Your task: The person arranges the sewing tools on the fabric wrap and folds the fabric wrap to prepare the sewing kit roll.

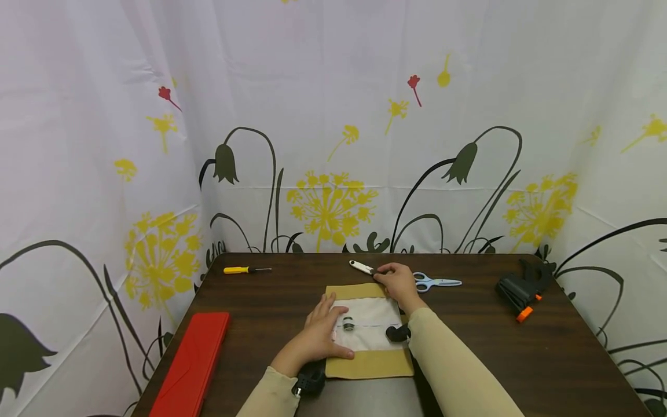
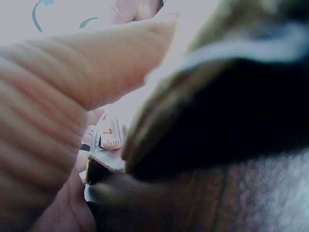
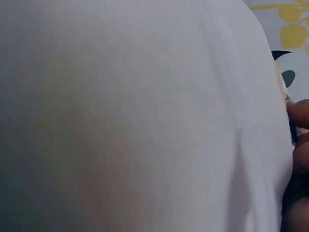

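Observation:
A white fabric piece with tan bands (image 1: 370, 364) lies at the front middle of the table. My left hand (image 1: 320, 333) rests along its left edge, fingers spread and thumb over the fabric. Beside that hand in the left wrist view shows a white tape measure (image 2: 112, 134) with red marks. On the fabric stands a small thread spool (image 1: 348, 323). Beyond its far edge my right hand (image 1: 398, 284) pinches the dark end of a white-handled tool (image 1: 361, 267); the fingers partly hide it. A sleeve (image 3: 145, 116) fills most of the right wrist view.
Light-blue scissors (image 1: 435, 282) lie just right of the right hand. A yellow screwdriver (image 1: 238, 270) is at the back left, a red case (image 1: 191, 365) at the left edge. A black tool with orange tips (image 1: 516, 292) sits far right. A grey flat surface (image 1: 362, 397) is in front.

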Tool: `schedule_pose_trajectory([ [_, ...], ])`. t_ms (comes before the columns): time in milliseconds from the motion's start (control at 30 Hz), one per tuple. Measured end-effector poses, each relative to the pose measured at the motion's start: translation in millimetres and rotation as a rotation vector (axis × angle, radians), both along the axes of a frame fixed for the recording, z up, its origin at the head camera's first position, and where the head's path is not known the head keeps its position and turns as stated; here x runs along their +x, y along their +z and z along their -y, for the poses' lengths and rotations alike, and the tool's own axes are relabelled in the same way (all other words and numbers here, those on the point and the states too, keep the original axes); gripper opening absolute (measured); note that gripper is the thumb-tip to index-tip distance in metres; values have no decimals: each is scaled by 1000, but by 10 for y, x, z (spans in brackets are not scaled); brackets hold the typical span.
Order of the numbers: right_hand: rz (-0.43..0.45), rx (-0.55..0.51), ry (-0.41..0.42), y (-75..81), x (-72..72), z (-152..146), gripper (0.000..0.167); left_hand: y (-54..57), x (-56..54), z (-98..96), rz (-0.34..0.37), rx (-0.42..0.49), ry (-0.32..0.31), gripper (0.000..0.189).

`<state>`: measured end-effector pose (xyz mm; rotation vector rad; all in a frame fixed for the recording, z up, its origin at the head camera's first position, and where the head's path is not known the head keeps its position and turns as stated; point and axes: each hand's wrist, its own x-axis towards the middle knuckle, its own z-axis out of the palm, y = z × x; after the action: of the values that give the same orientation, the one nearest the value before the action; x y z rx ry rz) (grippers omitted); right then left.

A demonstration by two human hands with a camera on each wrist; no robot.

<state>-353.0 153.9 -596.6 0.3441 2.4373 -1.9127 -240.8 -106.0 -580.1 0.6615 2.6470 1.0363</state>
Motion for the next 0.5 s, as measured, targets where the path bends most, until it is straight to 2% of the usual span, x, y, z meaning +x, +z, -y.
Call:
schedule_pose_trajectory([
  [200, -76, -23, 31, -31, 21, -12, 18, -6, -7, 6, -4, -3, -2, 101],
  [300, -94, -79, 46, -49, 32, -38, 19, -7, 1, 2, -4, -1, 7, 101],
  [400, -128, -192, 50, -76, 49, -83, 18, 1, 10, -1, -4, -1, 12, 101],
  [500, -167, -364, 52, -116, 64, -147, 16, 11, 14, -5, -1, 0, 10, 101],
])
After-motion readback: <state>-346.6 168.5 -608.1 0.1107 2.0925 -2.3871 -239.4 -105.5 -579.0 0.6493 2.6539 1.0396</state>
